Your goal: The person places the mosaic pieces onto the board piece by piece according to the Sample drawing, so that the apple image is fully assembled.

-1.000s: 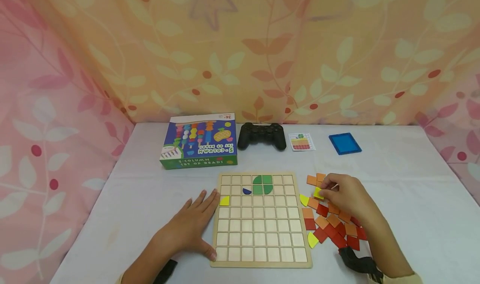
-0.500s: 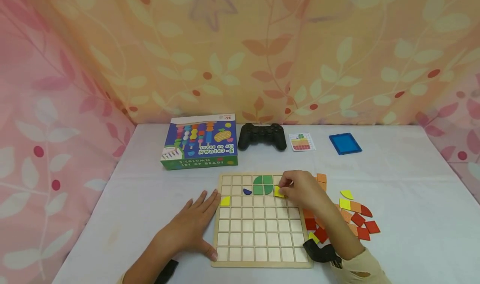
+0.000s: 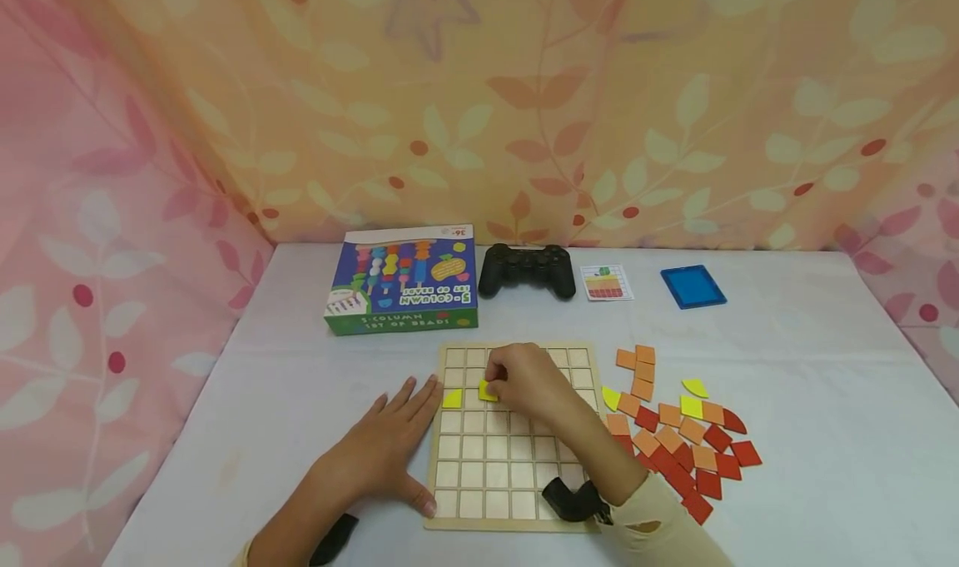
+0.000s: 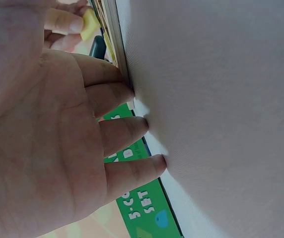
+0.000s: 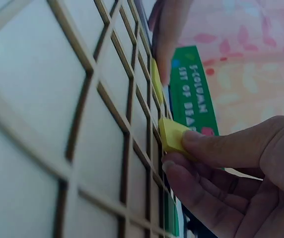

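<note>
R fingers (image 5: pixel 181 178) pinch yel tile (image 5: pixel 173 135) | @ grid brd (image 3: pixel 517 524), contact unclear | L fingers (image 4: pixel 124 135) spread

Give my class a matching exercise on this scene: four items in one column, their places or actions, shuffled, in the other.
1. Black controller
2. Left hand
3. Blue square
4. Right hand

A. right of the picture card
B. pinching a yellow tile
C. at the wooden board's left edge
D. between the box and the picture card

Pairs: 1-D, 2-C, 3-A, 4-B
</note>
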A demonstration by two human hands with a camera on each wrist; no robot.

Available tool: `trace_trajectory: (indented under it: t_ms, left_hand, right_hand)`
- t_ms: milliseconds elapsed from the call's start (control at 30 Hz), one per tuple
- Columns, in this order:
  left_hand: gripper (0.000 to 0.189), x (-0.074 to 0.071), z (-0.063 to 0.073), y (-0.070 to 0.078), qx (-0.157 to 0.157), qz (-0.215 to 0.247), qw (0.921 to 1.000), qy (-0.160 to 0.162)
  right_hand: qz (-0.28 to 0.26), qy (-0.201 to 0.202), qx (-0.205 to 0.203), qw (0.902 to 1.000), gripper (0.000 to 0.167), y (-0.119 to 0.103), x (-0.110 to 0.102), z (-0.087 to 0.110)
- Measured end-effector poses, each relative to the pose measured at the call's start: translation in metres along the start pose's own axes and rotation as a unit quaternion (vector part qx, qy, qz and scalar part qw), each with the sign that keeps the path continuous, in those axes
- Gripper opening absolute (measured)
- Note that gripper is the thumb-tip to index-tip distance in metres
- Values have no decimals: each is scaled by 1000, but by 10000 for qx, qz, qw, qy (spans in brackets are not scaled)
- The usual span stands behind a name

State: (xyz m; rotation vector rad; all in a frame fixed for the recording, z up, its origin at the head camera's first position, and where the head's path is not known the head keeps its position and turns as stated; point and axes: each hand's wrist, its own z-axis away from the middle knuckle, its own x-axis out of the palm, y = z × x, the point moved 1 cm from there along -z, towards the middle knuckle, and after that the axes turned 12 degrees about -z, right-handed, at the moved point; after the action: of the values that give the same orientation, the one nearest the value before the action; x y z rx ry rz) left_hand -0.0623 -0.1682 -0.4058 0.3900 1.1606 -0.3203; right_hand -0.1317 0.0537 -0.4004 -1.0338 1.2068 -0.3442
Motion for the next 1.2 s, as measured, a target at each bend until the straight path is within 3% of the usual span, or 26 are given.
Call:
trace_trajectory:
  t_ms: [400,833,1033,1200]
  left_hand:
    - [144,0,-2,1,33,-15,10000,15]
    - [144,0,-1,1,-28,66,10000,-52]
    - [145,4,-1,0,31,21,10000,13]
    - [146,4,-2,-1,40,-43,10000,77]
  right_hand:
    - [706,-164,-123,9973,22,-12,20,-6]
    - [1400,-225,-813,9865,12,-17,31,6]
    - [1293,-67,-758,9887,17,-8,16,24]
    - [898,336,-218,9952,17,6,-15,40]
